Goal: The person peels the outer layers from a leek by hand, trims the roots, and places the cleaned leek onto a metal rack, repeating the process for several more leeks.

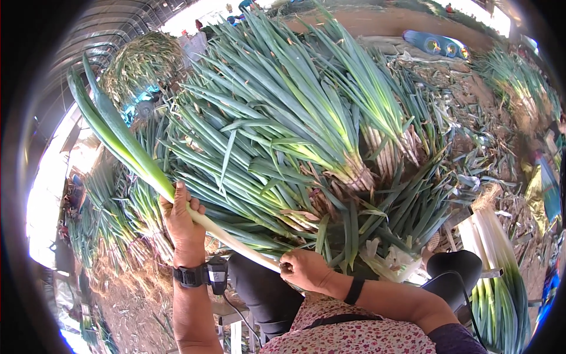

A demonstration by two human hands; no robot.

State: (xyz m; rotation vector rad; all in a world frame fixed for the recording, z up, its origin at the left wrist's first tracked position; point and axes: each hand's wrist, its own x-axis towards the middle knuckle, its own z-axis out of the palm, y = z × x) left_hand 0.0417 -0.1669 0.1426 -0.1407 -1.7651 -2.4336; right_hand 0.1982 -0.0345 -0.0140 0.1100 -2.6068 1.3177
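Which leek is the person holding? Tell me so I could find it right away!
Start at the big pile of leeks filling the middle. Just below its left side, both hands hold one leek: the left hand wraps the stalk and the right hand pinches the white end. It is the only one lifted free, slanting up to the left, apart from the bundles.

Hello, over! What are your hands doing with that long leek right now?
Left hand gripping leek mid-stalk. Right hand pinching its white end. Big leek pile right behind, touching.
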